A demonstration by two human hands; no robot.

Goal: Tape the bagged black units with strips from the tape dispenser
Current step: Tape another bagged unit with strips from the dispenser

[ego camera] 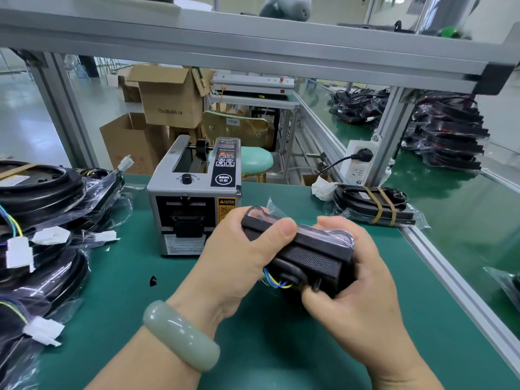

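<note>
A bagged black unit (309,257) with a textured side and coloured wires is held above the green mat, tilted on its edge. My left hand (239,257) grips its left end, thumb laid over the top. My right hand (357,285) grips its right end and underside. The grey tape dispenser (194,198) stands on the mat just behind my left hand, its front slot facing me. No tape strip is visible in the slot or on my fingers. A taped bagged unit (374,204) with two brown tape bands lies at the back right.
A pile of bagged black units (36,235) with white connectors fills the left of the green mat (118,291). An aluminium rail (450,277) borders the mat on the right. A socket strip (357,161) hangs on the frame post. More bagged units (447,136) are stacked beyond.
</note>
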